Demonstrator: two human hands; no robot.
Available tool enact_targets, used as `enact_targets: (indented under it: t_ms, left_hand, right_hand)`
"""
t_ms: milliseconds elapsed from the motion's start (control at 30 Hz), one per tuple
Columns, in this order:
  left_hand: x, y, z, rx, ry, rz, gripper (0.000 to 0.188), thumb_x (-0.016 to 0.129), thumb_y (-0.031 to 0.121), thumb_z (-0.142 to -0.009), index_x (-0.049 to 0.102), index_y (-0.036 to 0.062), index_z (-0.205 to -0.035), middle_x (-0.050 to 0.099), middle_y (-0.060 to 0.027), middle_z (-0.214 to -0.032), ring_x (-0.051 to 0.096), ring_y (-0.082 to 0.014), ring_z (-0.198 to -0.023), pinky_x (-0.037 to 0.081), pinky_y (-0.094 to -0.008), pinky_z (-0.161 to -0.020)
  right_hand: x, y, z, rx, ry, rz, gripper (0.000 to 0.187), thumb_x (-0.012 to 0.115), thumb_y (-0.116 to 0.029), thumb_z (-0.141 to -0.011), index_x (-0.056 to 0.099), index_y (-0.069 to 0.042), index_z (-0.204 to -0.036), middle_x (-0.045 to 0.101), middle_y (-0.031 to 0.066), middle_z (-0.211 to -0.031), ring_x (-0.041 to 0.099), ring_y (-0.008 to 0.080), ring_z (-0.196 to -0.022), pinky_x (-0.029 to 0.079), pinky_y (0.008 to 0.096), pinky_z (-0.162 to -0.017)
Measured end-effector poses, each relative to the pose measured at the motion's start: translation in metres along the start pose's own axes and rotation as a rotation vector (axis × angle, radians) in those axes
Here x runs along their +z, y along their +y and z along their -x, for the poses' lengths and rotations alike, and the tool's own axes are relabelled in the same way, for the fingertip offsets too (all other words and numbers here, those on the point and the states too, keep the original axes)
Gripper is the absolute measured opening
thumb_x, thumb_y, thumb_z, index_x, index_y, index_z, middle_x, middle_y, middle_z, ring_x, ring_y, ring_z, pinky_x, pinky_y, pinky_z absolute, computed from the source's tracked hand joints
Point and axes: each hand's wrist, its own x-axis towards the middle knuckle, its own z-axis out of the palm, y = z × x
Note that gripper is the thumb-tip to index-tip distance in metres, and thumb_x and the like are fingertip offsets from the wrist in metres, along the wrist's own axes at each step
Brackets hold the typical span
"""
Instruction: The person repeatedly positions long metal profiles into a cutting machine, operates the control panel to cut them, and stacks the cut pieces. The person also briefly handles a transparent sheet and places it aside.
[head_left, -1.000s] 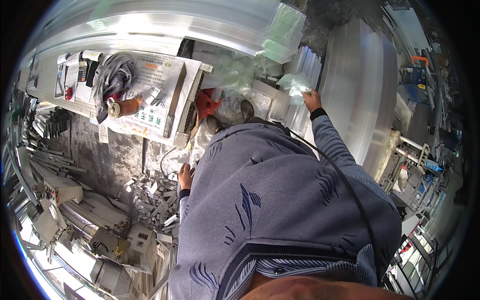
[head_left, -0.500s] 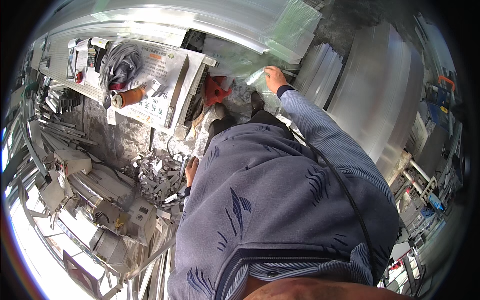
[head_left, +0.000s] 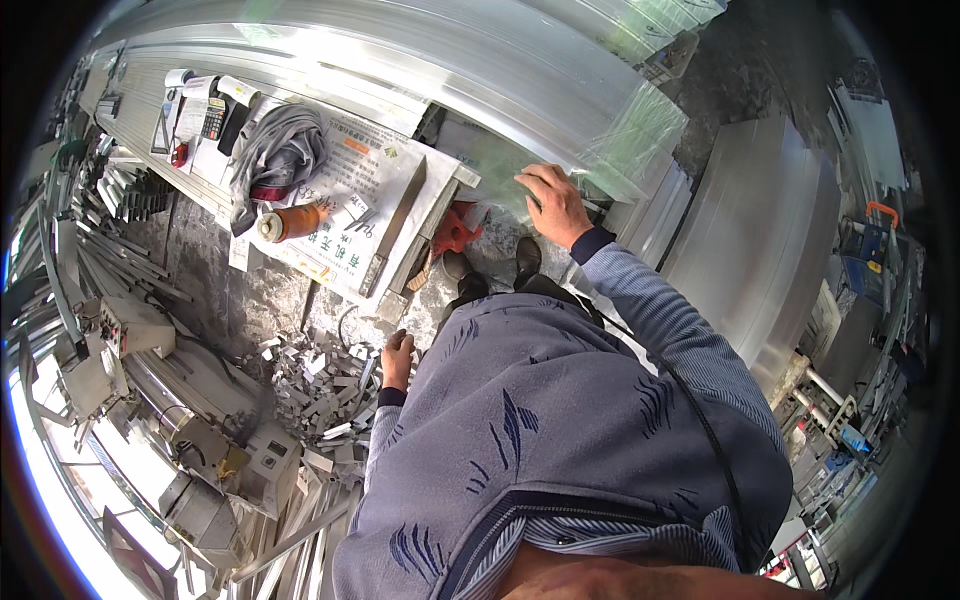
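My right hand (head_left: 557,205) is held out in front of me above the edge of the green-filmed stack, fingers apart and bent, with nothing visible in it. Beneath and beyond it are long silvery metal profiles wrapped in greenish plastic film (head_left: 630,150). My left hand (head_left: 397,362) hangs low by my side, its fingers loosely bent and no object showing in them. It is nearest to a heap of short metal offcuts (head_left: 325,385) on the floor. A red plastic bag (head_left: 457,228) lies between the bench and my shoes.
A bench covered with a printed white sheet (head_left: 345,225) carries an orange-brown bottle (head_left: 290,222), a grey cloth (head_left: 280,150), a calculator (head_left: 213,118) and a metal bar (head_left: 395,225). Grey machinery (head_left: 215,470) stands at the lower left. Wide metal profiles (head_left: 755,225) lie to the right.
My right hand has drawn back from a pale piece of plastic film, which no longer shows at its fingers. The left hand has come further into view, and the whole view has shifted.
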Motion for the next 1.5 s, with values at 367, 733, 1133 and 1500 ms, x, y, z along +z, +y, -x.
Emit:
enact_targets:
  t_ms: [367,733,1133,1500]
  left_hand:
    - [-0.050,0.335,-0.113,0.512,-0.096,0.126,0.047,0.071,0.023,-0.104,0.062,-0.0023,-0.143,0.071,-0.0120,-0.131,0.068,-0.0180,-0.116,0.055,-0.0328,-0.101]
    - [-0.150,0.619,-0.411,0.329,-0.123,1.006,0.099,0.062,0.058,-0.105,0.009,0.0076,-0.171,0.024,-0.0310,-0.170,0.043,-0.0460,-0.148,0.048,-0.0493,-0.113]
    - [-0.229,0.734,-0.522,0.230,0.111,0.888,0.036,0.083,0.039,-0.095,0.062,0.0118,-0.086,0.044,0.0014,-0.066,0.038,-0.0120,-0.047,0.032,-0.0324,-0.043]
    - [-0.045,0.707,-0.257,0.795,-0.569,0.408,0.034,0.071,0.040,-0.103,0.068,0.0070,-0.112,0.058,0.0036,-0.084,0.049,-0.0071,-0.072,0.042,-0.0265,-0.066]
  right_hand:
    - [0.014,0.001,-0.294,0.144,-0.044,0.491,0.103,0.089,-0.045,-0.074,0.040,-0.021,-0.161,0.037,0.0115,-0.160,0.026,0.0313,-0.154,0.018,0.0618,-0.124]
    - [0.010,0.003,-0.312,0.125,-0.102,0.415,0.100,0.093,-0.040,-0.070,0.045,-0.021,-0.155,0.035,0.0113,-0.158,0.026,0.0360,-0.151,0.018,0.0606,-0.125]
    - [0.004,0.005,-0.316,0.140,-0.098,0.372,0.094,0.092,-0.041,-0.066,0.053,-0.019,-0.149,0.037,0.0128,-0.157,0.026,0.0379,-0.152,0.018,0.0606,-0.124]
    - [0.004,-0.001,-0.313,0.125,-0.045,0.380,0.092,0.092,-0.036,-0.064,0.055,-0.017,-0.146,0.041,0.0134,-0.155,0.029,0.0381,-0.150,0.021,0.0582,-0.123]
